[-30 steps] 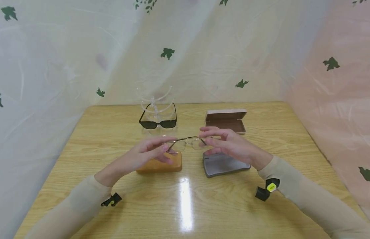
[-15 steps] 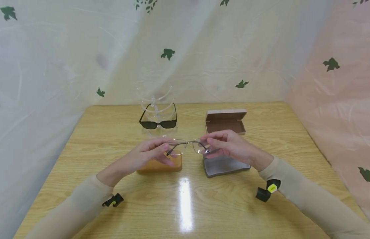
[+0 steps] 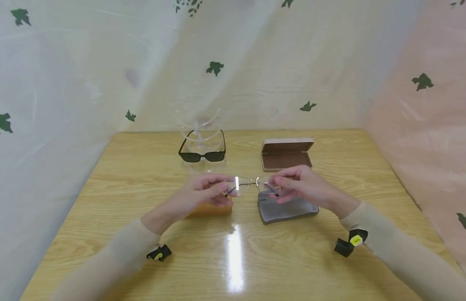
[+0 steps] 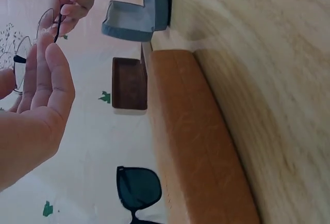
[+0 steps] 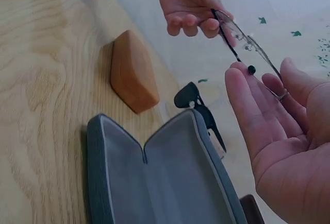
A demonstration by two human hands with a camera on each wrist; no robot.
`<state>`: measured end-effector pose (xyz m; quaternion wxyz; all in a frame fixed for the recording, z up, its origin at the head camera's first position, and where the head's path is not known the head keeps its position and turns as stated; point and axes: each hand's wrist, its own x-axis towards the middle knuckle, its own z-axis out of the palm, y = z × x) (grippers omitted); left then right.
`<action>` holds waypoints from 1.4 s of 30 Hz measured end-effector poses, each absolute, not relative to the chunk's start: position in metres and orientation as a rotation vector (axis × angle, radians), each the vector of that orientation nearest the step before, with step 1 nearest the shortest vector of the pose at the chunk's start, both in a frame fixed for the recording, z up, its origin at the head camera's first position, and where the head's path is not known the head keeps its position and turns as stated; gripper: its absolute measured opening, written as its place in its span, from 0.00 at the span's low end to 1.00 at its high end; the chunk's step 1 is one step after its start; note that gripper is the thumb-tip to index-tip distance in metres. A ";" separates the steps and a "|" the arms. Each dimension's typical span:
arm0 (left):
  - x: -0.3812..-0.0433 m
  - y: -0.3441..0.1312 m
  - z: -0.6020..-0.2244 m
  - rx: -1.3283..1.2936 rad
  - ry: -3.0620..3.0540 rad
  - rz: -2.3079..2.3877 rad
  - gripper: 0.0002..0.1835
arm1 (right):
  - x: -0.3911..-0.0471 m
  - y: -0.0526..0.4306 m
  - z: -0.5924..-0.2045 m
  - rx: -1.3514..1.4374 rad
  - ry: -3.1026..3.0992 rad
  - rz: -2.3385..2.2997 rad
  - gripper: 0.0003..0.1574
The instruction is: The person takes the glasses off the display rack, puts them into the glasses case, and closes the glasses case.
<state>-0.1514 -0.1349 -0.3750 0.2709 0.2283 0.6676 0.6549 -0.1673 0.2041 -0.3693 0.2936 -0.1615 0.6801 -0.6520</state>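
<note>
A pair of thin metal-framed eyeglasses [image 3: 242, 184] with clear lenses is held up above the table, spanning both hands. My left hand [image 3: 201, 191] pinches one end of the frame, and my right hand [image 3: 306, 186] pinches the other. In the right wrist view, the dark temple tips of the eyeglasses [image 5: 227, 36] lie beside the fingers. Beneath the left hand sits a shut orange-brown glasses case [image 4: 193, 141], partly hidden in the head view. Below the right hand lies an open grey glasses case [image 5: 175, 183], its lining bare.
Black sunglasses [image 3: 215, 156] hang on a clear acrylic display stand [image 3: 198, 134] at the back left. An open brown glasses case [image 3: 287, 159] stands at the back right. A leaf-patterned cloth [image 3: 255, 83] encloses the wooden table [image 3: 180, 267] on the sides and back.
Both hands have shifted slightly right with the eyeglasses, and the view has moved a little. The eyeglasses have been tilted, so their lenses now show more fully. The right fingers closed in on the frame.
</note>
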 end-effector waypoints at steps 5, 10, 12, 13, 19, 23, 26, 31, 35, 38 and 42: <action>-0.150 -0.120 -0.384 0.526 1.743 1.712 0.25 | -0.166 0.229 -0.375 -0.574 1.859 -1.609 0.25; -0.146 -0.102 -0.399 0.541 1.727 1.623 0.24 | -0.164 0.253 -0.383 -0.623 1.891 -1.515 0.21; -0.143 -0.093 -0.405 0.532 1.723 1.603 0.24 | -0.163 0.262 -0.388 -0.617 1.904 -1.489 0.20; -0.142 -0.089 -0.408 0.519 1.717 1.601 0.24 | -0.163 0.266 -0.390 -0.613 1.905 -1.479 0.20; -0.134 -0.065 -0.423 0.434 1.680 1.645 0.22 | -0.161 0.288 -0.406 -0.597 1.874 -1.464 0.19; -0.134 -0.054 -0.430 0.383 1.669 1.671 0.20 | -0.161 0.296 -0.414 -0.564 1.844 -1.477 0.21; -0.136 -0.048 -0.433 0.331 1.670 1.685 0.20 | -0.161 0.299 -0.418 -0.509 1.836 -1.485 0.23; -0.140 -0.042 -0.434 0.261 1.668 1.715 0.21 | -0.158 0.303 -0.424 -0.427 1.864 -1.505 0.24; -0.142 -0.041 -0.435 0.252 1.660 1.723 0.24 | -0.155 0.304 -0.427 -0.369 1.883 -1.535 0.25; -0.143 -0.041 -0.435 0.249 1.650 1.704 0.25 | -0.152 0.305 -0.430 -0.315 1.886 -1.565 0.24; -0.142 -0.041 -0.434 0.237 1.637 1.683 0.27 | -0.149 0.306 -0.433 -0.267 1.903 -1.593 0.24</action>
